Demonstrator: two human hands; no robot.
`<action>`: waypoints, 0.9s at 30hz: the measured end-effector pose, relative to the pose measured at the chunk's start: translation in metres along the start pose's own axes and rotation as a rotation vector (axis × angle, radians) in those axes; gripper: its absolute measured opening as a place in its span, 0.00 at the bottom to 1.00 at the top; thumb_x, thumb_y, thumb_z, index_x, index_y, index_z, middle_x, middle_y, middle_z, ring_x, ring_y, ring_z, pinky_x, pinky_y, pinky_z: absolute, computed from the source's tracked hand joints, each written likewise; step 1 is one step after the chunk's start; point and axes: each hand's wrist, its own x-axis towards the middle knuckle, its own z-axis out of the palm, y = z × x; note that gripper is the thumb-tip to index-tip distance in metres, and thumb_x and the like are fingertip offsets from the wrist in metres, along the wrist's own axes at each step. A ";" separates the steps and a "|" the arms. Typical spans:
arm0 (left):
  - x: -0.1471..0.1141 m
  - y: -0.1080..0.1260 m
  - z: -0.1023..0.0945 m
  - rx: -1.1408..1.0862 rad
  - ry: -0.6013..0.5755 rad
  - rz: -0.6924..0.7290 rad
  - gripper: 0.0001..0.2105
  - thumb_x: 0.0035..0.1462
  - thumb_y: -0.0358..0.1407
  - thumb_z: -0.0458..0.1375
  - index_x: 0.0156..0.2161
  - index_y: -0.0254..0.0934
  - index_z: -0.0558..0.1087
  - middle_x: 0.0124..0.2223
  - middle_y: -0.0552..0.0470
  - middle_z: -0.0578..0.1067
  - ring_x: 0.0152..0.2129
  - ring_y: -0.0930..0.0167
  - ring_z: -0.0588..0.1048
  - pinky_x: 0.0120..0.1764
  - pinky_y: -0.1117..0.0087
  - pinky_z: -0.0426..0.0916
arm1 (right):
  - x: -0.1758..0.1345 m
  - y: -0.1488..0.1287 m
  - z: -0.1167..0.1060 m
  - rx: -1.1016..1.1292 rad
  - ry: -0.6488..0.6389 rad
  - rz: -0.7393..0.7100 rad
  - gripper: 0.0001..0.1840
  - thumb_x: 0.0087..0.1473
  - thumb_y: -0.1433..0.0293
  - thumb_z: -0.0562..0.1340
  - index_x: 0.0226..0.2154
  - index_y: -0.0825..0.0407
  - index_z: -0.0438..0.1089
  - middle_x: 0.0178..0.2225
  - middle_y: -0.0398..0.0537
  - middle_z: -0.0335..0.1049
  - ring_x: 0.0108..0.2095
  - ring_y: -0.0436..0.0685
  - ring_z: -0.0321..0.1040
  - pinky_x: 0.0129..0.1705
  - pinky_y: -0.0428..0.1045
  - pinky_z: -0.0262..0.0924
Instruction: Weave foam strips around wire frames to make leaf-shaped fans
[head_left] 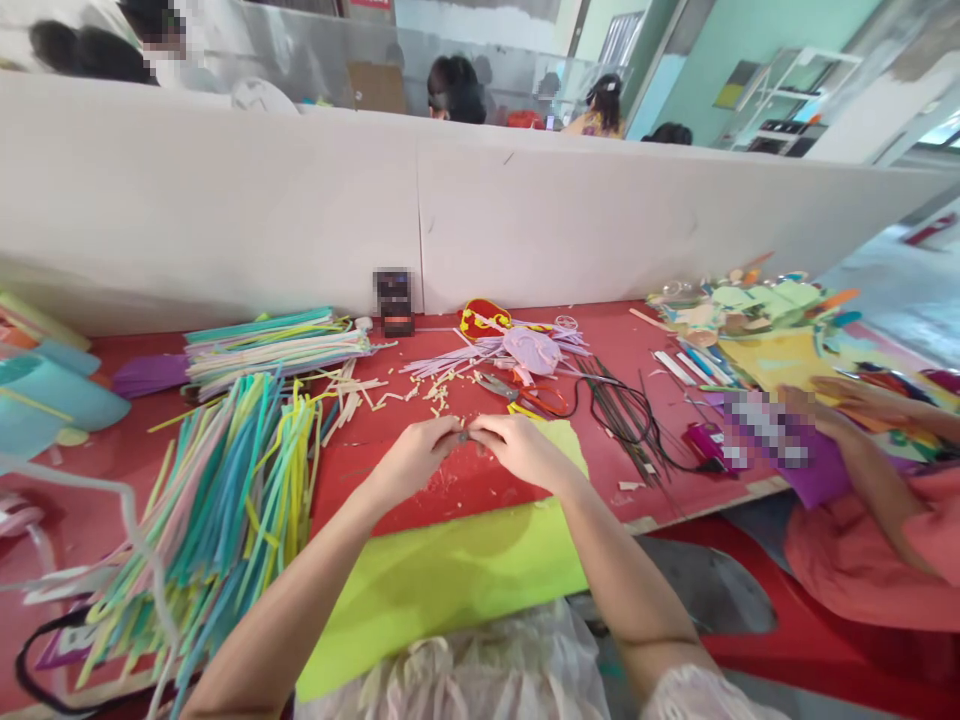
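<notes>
My left hand [414,458] and my right hand [519,452] meet over the red table, fingertips pinched together. Between them sits a tiny greyish thing [463,436], too small to name and mostly covered by the fingers. Just beyond my hands lie pliers with red handles [546,400] and scattered short pale-yellow bits [442,388]. A pale yellow sheet [568,440] lies beside my right hand. Across the table's front edge and my lap spreads a lime-green sheet [457,575], below my hands.
Bundles of pastel strips [225,490] cover the left side. Lilac strips [465,355] lie at the back, near a phone [394,302] against the white partition [300,200]. Dark thin rods [619,420] and a black cable lie right. A co-worker's hand [817,410] is farther right.
</notes>
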 end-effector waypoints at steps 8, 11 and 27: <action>-0.003 -0.009 -0.014 -0.165 -0.278 -0.035 0.10 0.56 0.38 0.48 0.34 0.35 0.69 0.28 0.55 0.69 0.25 0.74 0.65 0.30 0.74 0.60 | -0.002 0.001 -0.003 0.108 -0.195 0.039 0.08 0.56 0.67 0.58 0.32 0.52 0.71 0.28 0.42 0.73 0.28 0.51 0.67 0.33 0.44 0.56; -0.002 -0.009 -0.021 -0.210 -0.427 -0.035 0.12 0.57 0.40 0.48 0.33 0.35 0.69 0.27 0.54 0.69 0.26 0.74 0.66 0.31 0.74 0.61 | -0.001 -0.002 -0.005 0.122 -0.232 0.039 0.08 0.56 0.68 0.58 0.33 0.52 0.72 0.28 0.42 0.74 0.28 0.50 0.67 0.33 0.44 0.56; -0.010 0.000 -0.010 0.261 0.070 -0.091 0.13 0.60 0.37 0.44 0.41 0.41 0.70 0.33 0.51 0.75 0.28 0.70 0.72 0.31 0.73 0.59 | 0.009 0.000 0.002 -0.039 0.042 -0.005 0.11 0.60 0.66 0.53 0.35 0.53 0.70 0.29 0.45 0.73 0.28 0.50 0.67 0.33 0.44 0.56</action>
